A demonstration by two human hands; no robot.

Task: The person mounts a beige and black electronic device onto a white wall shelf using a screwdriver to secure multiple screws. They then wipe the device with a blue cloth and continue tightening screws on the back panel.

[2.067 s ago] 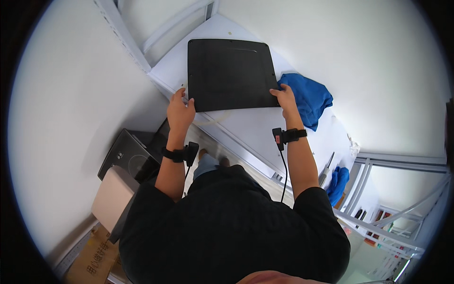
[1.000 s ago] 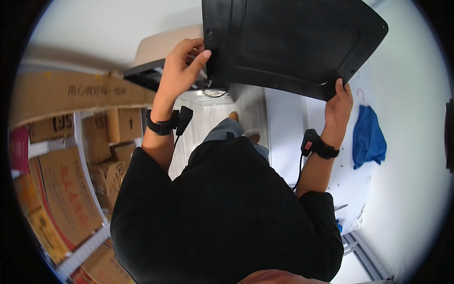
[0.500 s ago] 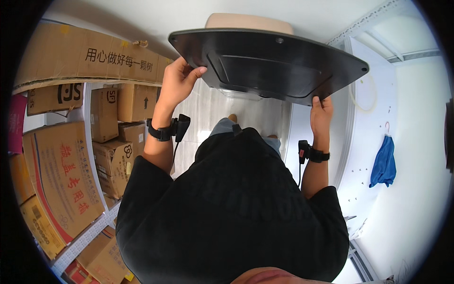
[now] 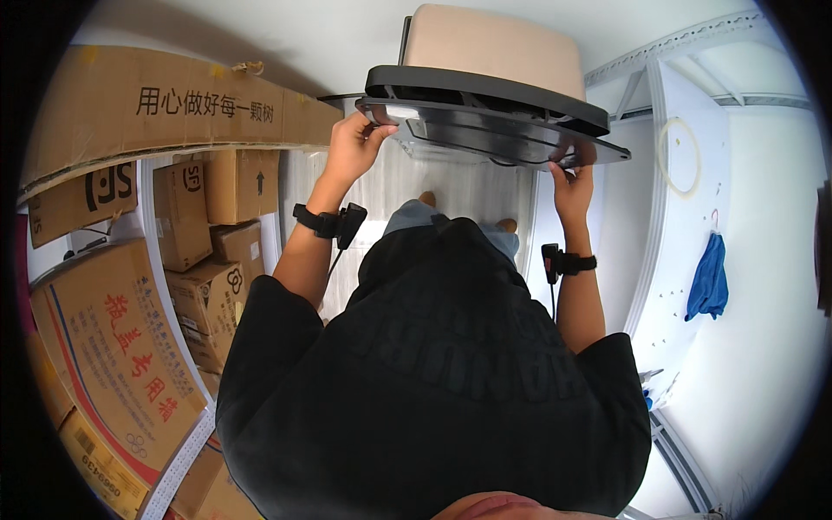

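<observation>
A wide black panel [image 4: 485, 132] with rounded corners and a recessed middle is held tilted in front of me. My left hand [image 4: 357, 147] pinches its left edge, thumb on the near face. At the panel's right part, my right hand [image 4: 572, 189] grips the lower edge with the thumb up against it; its other fingers are partly hidden behind. Just beyond the panel stands a beige box-shaped body [image 4: 494, 48] with a thick black rim [image 4: 433, 84]. Whether panel and rim touch cannot be made out.
Shelves with several cardboard boxes [image 4: 121, 347] line the left, a long carton [image 4: 191, 104] on top. On the right is a white perforated panel [image 4: 685, 251] with a blue cloth [image 4: 709, 277] and a pale ring [image 4: 679, 158] hanging. Grey floor [image 4: 347, 208] lies below.
The panel has tipped to a flatter, more edge-on view, and both hands moved with it. More of the beige body and its black rim now shows behind.
</observation>
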